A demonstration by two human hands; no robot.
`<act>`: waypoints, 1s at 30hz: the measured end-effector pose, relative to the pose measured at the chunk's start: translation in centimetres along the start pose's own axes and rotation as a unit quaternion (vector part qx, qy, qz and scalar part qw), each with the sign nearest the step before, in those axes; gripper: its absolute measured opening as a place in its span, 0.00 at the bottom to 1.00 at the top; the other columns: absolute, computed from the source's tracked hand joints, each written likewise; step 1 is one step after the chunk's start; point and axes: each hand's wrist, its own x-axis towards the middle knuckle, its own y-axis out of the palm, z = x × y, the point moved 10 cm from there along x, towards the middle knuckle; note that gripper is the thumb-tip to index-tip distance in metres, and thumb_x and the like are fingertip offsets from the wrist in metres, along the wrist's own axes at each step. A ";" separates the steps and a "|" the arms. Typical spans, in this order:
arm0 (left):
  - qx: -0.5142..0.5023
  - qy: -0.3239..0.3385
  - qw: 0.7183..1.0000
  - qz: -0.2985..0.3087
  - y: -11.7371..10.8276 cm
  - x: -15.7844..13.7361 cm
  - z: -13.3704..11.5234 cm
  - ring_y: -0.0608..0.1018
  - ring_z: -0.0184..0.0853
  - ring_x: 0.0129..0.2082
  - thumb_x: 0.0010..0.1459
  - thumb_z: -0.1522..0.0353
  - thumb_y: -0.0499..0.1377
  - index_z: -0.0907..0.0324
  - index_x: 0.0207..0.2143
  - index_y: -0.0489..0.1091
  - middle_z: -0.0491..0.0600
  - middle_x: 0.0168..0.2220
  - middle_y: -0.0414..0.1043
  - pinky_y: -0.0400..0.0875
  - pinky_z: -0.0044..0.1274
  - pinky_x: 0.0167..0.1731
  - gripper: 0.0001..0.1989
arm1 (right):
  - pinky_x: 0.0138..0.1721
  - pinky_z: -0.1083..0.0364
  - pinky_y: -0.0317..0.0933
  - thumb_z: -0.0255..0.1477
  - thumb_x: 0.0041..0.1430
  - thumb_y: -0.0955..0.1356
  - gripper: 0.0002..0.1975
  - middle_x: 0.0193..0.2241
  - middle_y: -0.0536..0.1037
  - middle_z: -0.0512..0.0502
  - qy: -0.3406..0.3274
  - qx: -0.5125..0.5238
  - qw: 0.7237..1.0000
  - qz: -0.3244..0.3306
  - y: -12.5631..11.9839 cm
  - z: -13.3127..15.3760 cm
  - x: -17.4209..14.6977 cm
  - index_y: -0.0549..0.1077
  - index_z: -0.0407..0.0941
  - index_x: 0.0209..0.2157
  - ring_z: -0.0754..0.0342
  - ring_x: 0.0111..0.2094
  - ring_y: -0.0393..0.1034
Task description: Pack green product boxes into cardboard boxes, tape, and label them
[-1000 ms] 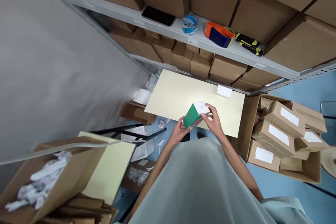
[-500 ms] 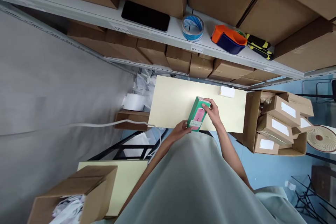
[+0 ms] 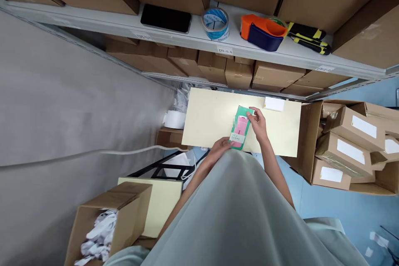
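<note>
A green box with a pink item pictured on its front is between my two hands, over the near part of the cream table. My left hand grips its lower left corner, thumb on the front face. At the upper right edge, my right hand holds the box with the thumb on the front and the fingers behind. The box's printed face is turned up toward me, and its back is hidden. Beyond my right hand lies a small white box on the table.
A shelf crosses ahead, bearing a black phone, blue tape roll, orange tape dispenser and black-yellow cutters. Right stands a carton of labelled boxes; lower left, a carton of paper scraps. A white cable runs left.
The green box has turned to show its front face more squarely, with its top end less visible. Both hands keep hold of it. The camera view has shifted slightly.
</note>
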 end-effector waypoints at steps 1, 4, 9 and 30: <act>-0.011 -0.010 1.000 0.013 0.7 -0.2 0.4 0.88 0.51 0.44 0.48 0.52 0.83 0.60 0.47 0.85 0.58 0.43 0.88 0.81 0.39 0.52 0.30 | 0.46 0.49 0.76 0.56 0.62 0.74 0.29 0.48 0.78 0.44 -0.001 0.010 1.000 -0.007 -0.3 -0.2 0.0 0.78 0.51 0.55 0.49 0.42 0.76; -0.017 -0.020 0.999 0.040 1.7 -0.9 0.8 0.88 0.51 0.52 0.49 0.52 0.82 0.59 0.52 0.84 0.59 0.52 0.88 0.78 0.40 0.60 0.33 | 0.48 0.48 0.77 0.57 0.61 0.75 0.31 0.50 0.79 0.42 -0.005 0.036 0.999 -0.013 -0.6 -0.7 -0.1 0.78 0.50 0.55 0.48 0.43 0.77; 0.000 -0.007 1.000 0.019 0.9 -2.2 0.4 0.87 0.51 0.55 0.45 0.55 0.84 0.60 0.51 0.85 0.60 0.55 0.87 0.77 0.39 0.61 0.34 | 0.53 0.47 0.77 0.57 0.64 0.74 0.32 0.54 0.80 0.38 -0.020 0.051 0.998 -0.023 -0.3 -0.7 -1.1 0.75 0.50 0.58 0.44 0.53 0.78; 0.007 -0.016 0.993 0.119 -5.0 -4.4 -3.0 0.86 0.52 0.54 0.52 0.53 0.80 0.58 0.50 0.80 0.58 0.51 0.85 0.81 0.40 0.56 0.29 | 0.47 0.50 0.78 0.55 0.63 0.74 0.31 0.56 0.81 0.41 -0.012 0.043 0.996 -0.081 4.9 2.6 -7.6 0.74 0.51 0.58 0.45 0.52 0.79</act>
